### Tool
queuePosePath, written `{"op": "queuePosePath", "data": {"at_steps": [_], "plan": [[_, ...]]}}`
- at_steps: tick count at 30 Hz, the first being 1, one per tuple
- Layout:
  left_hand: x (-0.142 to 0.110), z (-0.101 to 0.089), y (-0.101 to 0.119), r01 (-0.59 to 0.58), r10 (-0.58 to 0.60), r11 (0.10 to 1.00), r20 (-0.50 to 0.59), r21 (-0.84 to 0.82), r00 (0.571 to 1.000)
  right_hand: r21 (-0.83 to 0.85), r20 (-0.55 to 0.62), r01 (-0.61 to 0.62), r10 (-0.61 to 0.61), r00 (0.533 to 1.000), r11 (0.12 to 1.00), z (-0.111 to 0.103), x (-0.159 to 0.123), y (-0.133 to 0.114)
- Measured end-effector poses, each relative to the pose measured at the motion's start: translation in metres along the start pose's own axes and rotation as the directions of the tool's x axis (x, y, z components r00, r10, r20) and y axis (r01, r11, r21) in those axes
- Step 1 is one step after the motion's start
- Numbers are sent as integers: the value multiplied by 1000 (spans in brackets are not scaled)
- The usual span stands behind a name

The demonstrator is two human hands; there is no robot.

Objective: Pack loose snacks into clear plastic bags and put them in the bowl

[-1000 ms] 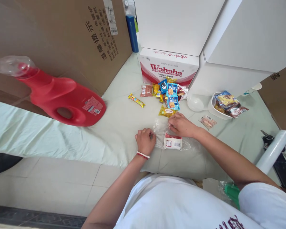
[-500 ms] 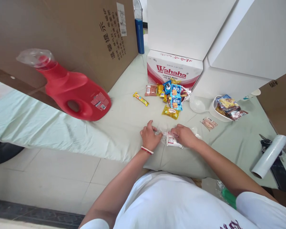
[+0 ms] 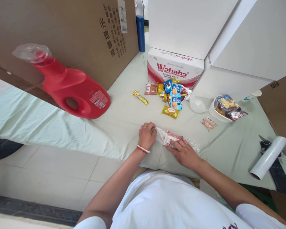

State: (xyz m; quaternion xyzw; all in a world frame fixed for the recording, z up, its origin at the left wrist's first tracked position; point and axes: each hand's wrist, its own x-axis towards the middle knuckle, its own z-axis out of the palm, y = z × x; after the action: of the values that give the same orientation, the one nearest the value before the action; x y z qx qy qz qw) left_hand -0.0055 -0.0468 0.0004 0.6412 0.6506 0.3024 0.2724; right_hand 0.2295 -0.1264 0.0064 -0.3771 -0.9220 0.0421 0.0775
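Note:
My left hand, with a beaded bracelet at the wrist, is closed in a pinch on the left end of a crinkled clear plastic wrap. Whether that plastic is a bag or a loose sheet, I cannot tell. A red-and-white snack packet lies on the plastic, which shows on both sides of it. My right hand grips the packet's near side, fingers over it and partly hiding its print. Just beyond both hands lies a yellow snack packet, in front of a pile of small blue snack packets.
A Wahaha carton stands behind the pile. Right of it, a white container holds several packets; a pinkish packet lies nearer. A red jug stands left. A white roll and scissors lie at right.
My left hand has drawn slightly left, stretching the plastic's end. The packet has turned and shows more red; my right hand has shifted from its top to its near side.

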Motion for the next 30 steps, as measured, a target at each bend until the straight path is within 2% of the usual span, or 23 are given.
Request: {"op": "queuePosePath", "data": {"at_steps": [3,5,9,11,12,13,14,16,17,18,20,23,25,27,29,30], "plan": [[-9,-8,12,-28,64,964,128,-264,990,17,5,-37,37,999,999,8,-4,-4],[-17,-6,25,-70,154,929,208,-364,966,53,3,-57,57,998,997,11,-3,-5],[-30,17,47,-252,352,910,293,-329,889,221,-56,-86,101,993,971,6,-4,-6],[-34,29,51,-338,408,907,318,-252,856,381,-79,-83,122,989,921,-1,-10,-3],[-35,34,51,-378,425,904,336,-198,841,460,-96,-114,177,980,881,-4,-15,0],[-37,37,51,-414,434,900,355,-133,828,517,-119,-183,283,952,836,-6,-21,3],[-38,39,50,-443,433,894,368,-63,823,542,-147,-285,423,894,791,-7,-27,6],[-42,41,50,-466,412,882,363,73,836,491,-215,-520,676,705,698,-6,-37,13],[-44,41,51,-458,394,880,343,128,853,432,-248,-612,740,625,662,-5,-41,16],[-45,42,52,-439,374,882,314,170,873,367,-267,-669,762,590,646,-3,-44,19],[-47,43,54,-382,330,897,240,221,913,292,-248,-688,747,617,665,-1,-44,20],[-44,46,56,-252,219,932,152,260,964,375,-162,-655,742,650,656,-4,-33,12],[-41,48,55,-195,153,934,161,299,975,476,-114,-617,740,663,626,-6,-18,5],[-38,47,54,-182,116,932,217,314,969,536,-86,-562,703,706,630,-8,-1,-1],[-38,44,54,-188,130,950,231,250,964,563,-73,-516,661,747,645,-9,14,-6],[-40,42,54,-199,160,962,203,188,966,585,-69,-495,648,759,642,-10,20,-8]]}}
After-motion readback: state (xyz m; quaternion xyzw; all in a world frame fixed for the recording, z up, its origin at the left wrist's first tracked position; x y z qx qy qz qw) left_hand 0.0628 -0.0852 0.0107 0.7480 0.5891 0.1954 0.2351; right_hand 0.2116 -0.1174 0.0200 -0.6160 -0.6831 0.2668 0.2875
